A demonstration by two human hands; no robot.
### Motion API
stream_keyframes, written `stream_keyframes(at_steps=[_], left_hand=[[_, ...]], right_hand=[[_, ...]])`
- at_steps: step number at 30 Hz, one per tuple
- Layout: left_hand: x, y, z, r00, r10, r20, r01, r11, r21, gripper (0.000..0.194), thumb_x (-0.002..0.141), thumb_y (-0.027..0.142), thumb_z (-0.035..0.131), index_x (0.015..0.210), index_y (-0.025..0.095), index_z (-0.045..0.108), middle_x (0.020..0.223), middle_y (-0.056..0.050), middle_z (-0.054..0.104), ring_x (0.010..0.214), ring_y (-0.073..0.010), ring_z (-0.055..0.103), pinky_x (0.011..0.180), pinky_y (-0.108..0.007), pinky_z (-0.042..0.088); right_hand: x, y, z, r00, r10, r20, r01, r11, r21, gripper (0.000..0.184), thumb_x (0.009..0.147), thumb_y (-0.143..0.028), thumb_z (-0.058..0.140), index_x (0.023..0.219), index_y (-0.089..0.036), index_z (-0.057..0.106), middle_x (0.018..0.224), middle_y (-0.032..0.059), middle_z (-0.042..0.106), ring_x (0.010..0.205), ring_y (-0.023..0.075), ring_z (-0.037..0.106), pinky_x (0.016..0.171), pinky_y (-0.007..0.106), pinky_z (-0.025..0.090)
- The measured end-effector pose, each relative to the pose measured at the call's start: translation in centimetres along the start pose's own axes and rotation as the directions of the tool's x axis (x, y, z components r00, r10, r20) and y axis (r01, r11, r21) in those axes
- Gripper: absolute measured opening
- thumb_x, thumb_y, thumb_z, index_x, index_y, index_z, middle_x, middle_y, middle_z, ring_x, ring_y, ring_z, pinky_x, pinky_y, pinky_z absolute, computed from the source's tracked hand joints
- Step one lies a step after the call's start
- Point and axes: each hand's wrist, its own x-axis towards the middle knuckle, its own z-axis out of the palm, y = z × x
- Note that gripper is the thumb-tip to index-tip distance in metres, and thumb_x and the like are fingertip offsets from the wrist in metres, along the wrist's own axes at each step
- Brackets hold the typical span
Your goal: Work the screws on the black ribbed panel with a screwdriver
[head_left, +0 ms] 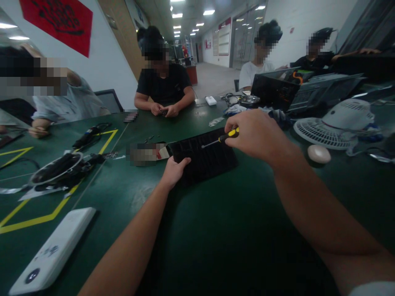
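Note:
A flat black panel [197, 164], ribbed or patterned on its face, is tilted above the green table. Its left edge is gripped by my left hand [173, 172], with the thumb lying on the face. In my right hand [251, 133] is a screwdriver [233, 132] with a yellow and black handle, held between the fingers. The metal shaft points left across the panel, and its tip is over the panel's middle; whether it touches the surface I cannot tell. A small open box [162, 151] lies just left of the panel, partly blurred out.
A white power bank-like block [55, 250] lies at front left, below a tangle of black cables [58, 170]. On the right are a white fan [335, 123], a pale rounded object [319, 154] and an open metal case [274, 91]. Several people sit around the table [216, 230].

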Motion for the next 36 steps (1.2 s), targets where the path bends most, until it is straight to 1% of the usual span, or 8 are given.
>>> stream_keyframes(at_steps=[8, 15, 21, 24, 26, 30, 33, 36], left_hand=[[-0.26, 0.32, 0.22, 1.000, 0.004, -0.012, -0.004, 1.000, 0.002, 0.049, 0.061, 0.046, 0.096, 0.097, 0.018, 0.078, 0.099, -0.010, 0.084, 0.100, -0.0362, 0.081, 0.100, -0.053, 0.065], [-0.04, 0.24, 0.16, 1.000, 0.000, -0.012, 0.000, 1.000, 0.020, 0.048, 0.060, 0.046, 0.096, 0.095, 0.018, 0.078, 0.096, -0.010, 0.084, 0.098, -0.0362, 0.081, 0.100, -0.054, 0.065], [0.03, 0.39, 0.25, 1.000, -0.007, -0.029, 0.008, 0.999, 0.032, 0.049, 0.058, 0.047, 0.095, 0.095, 0.018, 0.078, 0.096, -0.008, 0.084, 0.098, -0.0350, 0.080, 0.101, -0.053, 0.064], [0.00, 0.40, 0.27, 1.000, -0.012, -0.018, 0.012, 1.000, 0.020, 0.049, 0.059, 0.047, 0.095, 0.095, 0.018, 0.078, 0.097, -0.009, 0.084, 0.098, -0.0350, 0.080, 0.100, -0.053, 0.064], [-0.04, 0.36, 0.27, 1.000, -0.010, -0.015, 0.010, 1.000, 0.010, 0.049, 0.059, 0.046, 0.095, 0.096, 0.017, 0.079, 0.097, -0.009, 0.084, 0.098, -0.0349, 0.080, 0.100, -0.052, 0.064], [-0.13, 0.22, 0.19, 1.000, -0.020, -0.012, 0.019, 1.000, -0.008, 0.050, 0.060, 0.045, 0.095, 0.098, 0.017, 0.079, 0.099, -0.010, 0.084, 0.097, -0.0341, 0.081, 0.100, -0.052, 0.064], [-0.08, 0.09, 0.08, 0.999, -0.031, -0.017, 0.031, 0.999, -0.009, 0.051, 0.061, 0.045, 0.095, 0.099, 0.017, 0.079, 0.097, -0.009, 0.084, 0.094, -0.0330, 0.080, 0.098, -0.052, 0.064], [0.00, 0.05, 0.04, 0.999, -0.035, -0.022, 0.035, 0.999, -0.004, 0.051, 0.060, 0.046, 0.095, 0.098, 0.017, 0.078, 0.094, -0.009, 0.083, 0.090, -0.0318, 0.079, 0.096, -0.050, 0.064]], right_hand=[[0.09, -0.14, -0.07, 0.998, 0.059, -0.010, -0.059, 0.997, -0.049, 0.020, 0.093, -0.038, 0.076, 0.100, -0.026, 0.090, 0.104, 0.0140, 0.084, 0.104, 0.0366, 0.075, 0.086, 0.047, 0.055], [0.30, 0.00, -0.18, 0.997, 0.069, 0.032, -0.068, 0.997, -0.045, 0.023, 0.098, -0.039, 0.072, 0.109, -0.029, 0.090, 0.105, 0.0111, 0.085, 0.104, 0.0349, 0.076, 0.086, 0.046, 0.056], [0.33, -0.12, -0.43, 0.992, 0.063, 0.113, -0.059, 0.997, -0.039, 0.026, 0.102, -0.038, 0.069, 0.107, -0.028, 0.092, 0.109, 0.0119, 0.086, 0.107, 0.0351, 0.077, 0.087, 0.045, 0.057], [0.40, -0.01, -0.32, 0.993, 0.055, 0.105, -0.053, 0.998, -0.024, 0.025, 0.101, -0.039, 0.071, 0.106, -0.027, 0.092, 0.107, 0.0121, 0.086, 0.105, 0.0346, 0.077, 0.087, 0.045, 0.057], [0.39, 0.07, -0.19, 0.995, 0.043, 0.086, -0.042, 0.999, -0.018, 0.021, 0.096, -0.040, 0.078, 0.105, -0.026, 0.092, 0.106, 0.0121, 0.086, 0.105, 0.0344, 0.077, 0.088, 0.044, 0.056], [0.25, 0.22, -0.02, 0.997, -0.008, 0.072, 0.010, 1.000, -0.025, 0.027, 0.086, -0.028, 0.086, 0.112, -0.025, 0.090, 0.114, 0.0114, 0.085, 0.108, 0.0340, 0.076, 0.087, 0.043, 0.055], [0.17, 0.30, -0.07, 0.996, -0.038, 0.083, 0.040, 0.999, -0.031, 0.030, 0.086, -0.018, 0.080, 0.114, -0.025, 0.089, 0.115, 0.0107, 0.085, 0.106, 0.0322, 0.076, 0.085, 0.041, 0.055], [0.17, 0.20, -0.26, 0.994, -0.002, 0.107, 0.007, 0.999, -0.042, 0.029, 0.088, -0.021, 0.078, 0.113, -0.026, 0.090, 0.111, 0.0108, 0.085, 0.105, 0.0330, 0.077, 0.085, 0.042, 0.055]])
